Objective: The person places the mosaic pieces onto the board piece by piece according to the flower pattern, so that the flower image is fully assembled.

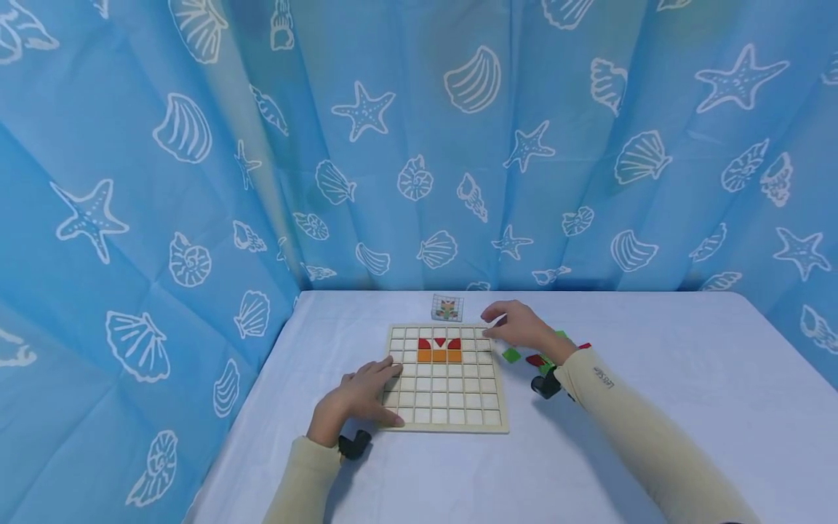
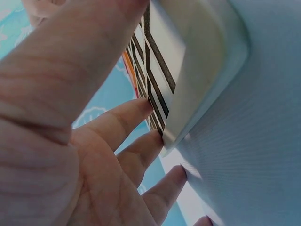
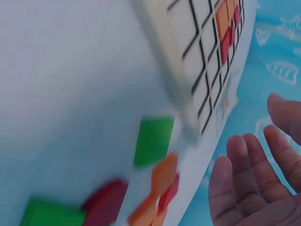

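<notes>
A pale gridded board (image 1: pixel 449 400) lies on the table with a row of orange tiles (image 1: pixel 439 356) set in its upper part. Red pieces (image 1: pixel 424 343) sit just above that row, one of them a small triangle. My left hand (image 1: pixel 360 393) rests at the board's left side, thumb on the near corner and fingers spread along the edge. Over the far right corner hovers my right hand (image 1: pixel 520 324), its fingers loosely bent. In the right wrist view no piece shows between those fingers (image 3: pixel 240 165).
Right of the board lie loose tiles: a green one (image 1: pixel 511 355), a dark red one (image 1: pixel 535 360) and orange ones (image 3: pixel 164 174), partly hidden by the right forearm. A small pattern card (image 1: pixel 447 308) lies behind the board. Blue shell-print curtains (image 1: pixel 393 145) hang behind the white-covered table (image 1: pixel 655 378).
</notes>
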Tool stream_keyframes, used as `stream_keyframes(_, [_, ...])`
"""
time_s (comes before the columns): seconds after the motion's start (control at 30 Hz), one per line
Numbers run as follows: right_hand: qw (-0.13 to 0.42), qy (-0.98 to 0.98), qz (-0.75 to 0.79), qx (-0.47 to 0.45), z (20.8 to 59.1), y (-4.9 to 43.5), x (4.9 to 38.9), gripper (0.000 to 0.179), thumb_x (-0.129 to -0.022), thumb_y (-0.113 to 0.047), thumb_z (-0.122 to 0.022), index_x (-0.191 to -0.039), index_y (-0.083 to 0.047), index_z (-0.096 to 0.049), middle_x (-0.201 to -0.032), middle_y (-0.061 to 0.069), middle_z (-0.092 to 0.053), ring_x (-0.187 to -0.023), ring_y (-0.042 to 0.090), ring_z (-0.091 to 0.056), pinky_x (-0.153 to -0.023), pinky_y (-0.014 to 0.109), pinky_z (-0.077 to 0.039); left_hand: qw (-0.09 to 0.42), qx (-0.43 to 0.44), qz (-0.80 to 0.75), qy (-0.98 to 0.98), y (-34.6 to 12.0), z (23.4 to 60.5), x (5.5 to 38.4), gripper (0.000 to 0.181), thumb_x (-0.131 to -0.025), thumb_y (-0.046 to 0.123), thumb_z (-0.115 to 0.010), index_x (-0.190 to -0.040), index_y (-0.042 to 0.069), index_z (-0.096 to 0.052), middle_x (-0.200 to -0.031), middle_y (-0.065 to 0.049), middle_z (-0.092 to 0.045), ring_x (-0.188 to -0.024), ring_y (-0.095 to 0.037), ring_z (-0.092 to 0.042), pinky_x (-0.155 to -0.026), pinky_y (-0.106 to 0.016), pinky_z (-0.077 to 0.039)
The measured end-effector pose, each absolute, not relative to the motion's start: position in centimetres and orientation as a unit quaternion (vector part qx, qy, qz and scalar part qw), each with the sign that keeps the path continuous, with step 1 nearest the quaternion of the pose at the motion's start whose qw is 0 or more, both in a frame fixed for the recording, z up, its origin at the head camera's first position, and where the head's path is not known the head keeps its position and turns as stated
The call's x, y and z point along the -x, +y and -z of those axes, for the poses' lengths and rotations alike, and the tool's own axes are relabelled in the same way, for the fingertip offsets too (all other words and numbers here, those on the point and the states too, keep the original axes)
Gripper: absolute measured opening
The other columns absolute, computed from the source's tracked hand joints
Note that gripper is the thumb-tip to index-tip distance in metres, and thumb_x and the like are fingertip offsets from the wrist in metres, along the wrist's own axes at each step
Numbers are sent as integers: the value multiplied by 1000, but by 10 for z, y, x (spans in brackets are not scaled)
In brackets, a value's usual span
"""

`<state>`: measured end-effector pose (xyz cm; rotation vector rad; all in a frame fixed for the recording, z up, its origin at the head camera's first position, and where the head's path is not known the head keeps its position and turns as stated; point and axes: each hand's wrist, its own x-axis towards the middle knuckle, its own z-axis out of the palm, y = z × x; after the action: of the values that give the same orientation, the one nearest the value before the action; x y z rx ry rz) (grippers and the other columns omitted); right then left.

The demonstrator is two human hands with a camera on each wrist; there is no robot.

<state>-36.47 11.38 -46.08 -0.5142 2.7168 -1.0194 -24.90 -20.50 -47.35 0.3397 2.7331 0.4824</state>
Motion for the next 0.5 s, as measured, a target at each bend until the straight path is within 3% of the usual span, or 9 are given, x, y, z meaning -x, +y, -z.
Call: stream_keyframes(0.5, [75,934,333,107,458,160,375,41,-94,-21,-65,-131,-4,-60,-130,18,-61,-116,35,-58,-91,43,-56,175,-112,-173,963,-204,474,250,98,-72,45,-86,-153,20,-38,-164,-6,-26,-150,-36,-24,-116,-65,-22])
